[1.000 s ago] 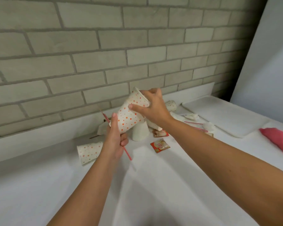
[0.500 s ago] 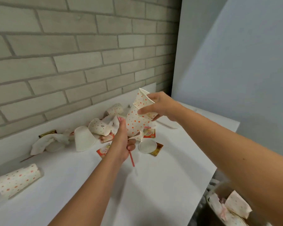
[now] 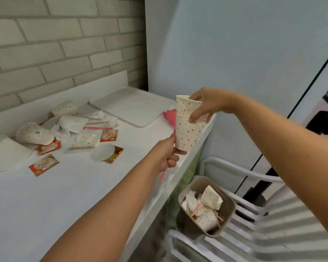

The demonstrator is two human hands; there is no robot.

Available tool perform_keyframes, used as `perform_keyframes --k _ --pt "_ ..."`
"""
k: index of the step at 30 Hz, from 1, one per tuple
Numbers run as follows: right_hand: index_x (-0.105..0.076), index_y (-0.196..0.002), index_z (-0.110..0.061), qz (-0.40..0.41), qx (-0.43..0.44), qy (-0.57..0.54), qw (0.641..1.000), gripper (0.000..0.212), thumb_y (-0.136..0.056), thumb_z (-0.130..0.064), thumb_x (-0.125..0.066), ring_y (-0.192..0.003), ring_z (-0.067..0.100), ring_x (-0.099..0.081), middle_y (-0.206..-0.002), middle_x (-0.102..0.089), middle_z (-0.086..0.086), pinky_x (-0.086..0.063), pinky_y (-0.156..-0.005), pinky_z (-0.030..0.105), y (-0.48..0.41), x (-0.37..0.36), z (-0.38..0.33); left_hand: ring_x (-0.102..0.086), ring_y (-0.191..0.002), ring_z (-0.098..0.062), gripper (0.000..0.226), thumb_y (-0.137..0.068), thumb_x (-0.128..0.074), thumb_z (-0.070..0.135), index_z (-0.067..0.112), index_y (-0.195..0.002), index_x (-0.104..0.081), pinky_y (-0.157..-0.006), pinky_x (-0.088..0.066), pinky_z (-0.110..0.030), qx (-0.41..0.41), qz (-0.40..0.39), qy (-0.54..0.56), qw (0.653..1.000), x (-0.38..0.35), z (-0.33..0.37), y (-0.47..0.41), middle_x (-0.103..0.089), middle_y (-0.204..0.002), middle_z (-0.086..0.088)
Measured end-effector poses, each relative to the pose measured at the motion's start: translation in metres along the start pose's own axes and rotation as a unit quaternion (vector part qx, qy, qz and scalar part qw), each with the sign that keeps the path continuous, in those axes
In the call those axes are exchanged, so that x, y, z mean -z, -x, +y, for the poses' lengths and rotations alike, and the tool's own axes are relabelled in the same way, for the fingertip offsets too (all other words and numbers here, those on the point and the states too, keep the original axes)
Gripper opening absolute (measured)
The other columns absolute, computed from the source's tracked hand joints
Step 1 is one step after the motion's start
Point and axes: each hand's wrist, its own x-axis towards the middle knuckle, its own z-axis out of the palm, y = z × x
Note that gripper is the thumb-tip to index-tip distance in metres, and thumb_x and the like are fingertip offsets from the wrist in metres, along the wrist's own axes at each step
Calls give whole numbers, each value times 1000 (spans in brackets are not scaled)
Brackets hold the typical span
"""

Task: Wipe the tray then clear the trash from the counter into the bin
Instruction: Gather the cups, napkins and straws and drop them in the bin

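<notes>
Two nested dotted paper cups (image 3: 188, 129) are held upright above the counter's right edge. My right hand (image 3: 206, 104) grips the upper cup's rim from above. My left hand (image 3: 168, 153) holds the lower cup's base and a red straw (image 3: 164, 173). The beige bin (image 3: 227, 205) sits below on a white chair and holds crumpled cups and paper. The white tray (image 3: 133, 108) lies at the counter's back right corner. Trash is scattered on the white counter (image 3: 64, 195): dotted cups (image 3: 34, 134), a plain white cup (image 3: 6, 152), sachets (image 3: 44, 164), a lid (image 3: 103, 152), straws (image 3: 97, 125) and tissues.
A pink cloth (image 3: 169, 116) lies behind the held cups near the tray. A brick wall runs behind the counter and a pale wall on the right. The white slatted chair (image 3: 244, 233) stands beside the counter under the bin.
The view has swung right, bringing the bin and chair into sight. Both hands have carried the cups and straw rightward to the counter's edge, and the cups now stand upright.
</notes>
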Motion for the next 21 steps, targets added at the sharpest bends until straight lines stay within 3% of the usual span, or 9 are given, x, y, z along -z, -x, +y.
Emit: perform_keyframes --k 4,8,14,17,19,21 --pt "-65 -94 -12 -12 -43 -12 999 26 -72 -7 -78 -87 23 -69 -93 -70 7 -60 -70 35 10 12 63 -23 -30 -4 25 -100 -30 25 11 -94 -50 -29 -16 -11 47 -8 -80 996 -42 -28 -27 -47 -66 -4" --pt "-61 -105 -10 -27 -101 -34 994 34 -74 -7 -77 -89 26 -66 -98 -68 9 -59 -70 35 9 3 130 -23 -33 -4 20 -99 -31 14 9 -85 -46 -28 -17 -13 105 13 -137 985 -66 -62 -52 -37 -59 0" --pt "-58 -108 -9 -83 -184 -60 978 37 -76 -13 -75 -88 25 -65 -103 -65 11 -58 -68 30 -3 -76 211 -23 -29 -4 25 -98 -32 6 8 -80 -48 -29 -18 -14 153 36 -144 977 -71 -104 -73 -36 -59 0" --pt "-58 -102 -8 -101 -217 -82 968 32 -76 -15 -74 -77 21 -63 -98 -63 11 -55 -54 24 -5 -123 237 -24 -29 -3 25 -98 -32 4 8 -81 -50 -30 -19 -14 150 35 -134 979 -71 -116 -76 -35 -59 0" --pt "-57 -110 -4 -95 -235 -107 961 43 -75 -20 -76 -70 20 -62 -100 -58 10 -54 -48 24 -8 -150 247 -26 -34 -4 25 -97 -33 4 8 -80 -51 -32 -20 -14 143 37 -138 979 -71 -121 -76 -35 -59 0" --pt "-53 -118 -6 -107 -257 -152 948 51 -77 -26 -76 -68 21 -63 -110 -57 13 -59 -54 29 -11 -172 254 -25 -42 -6 27 -98 -31 4 8 -80 -51 -34 -20 -15 141 45 -142 979 -69 -125 -76 -35 -60 0"
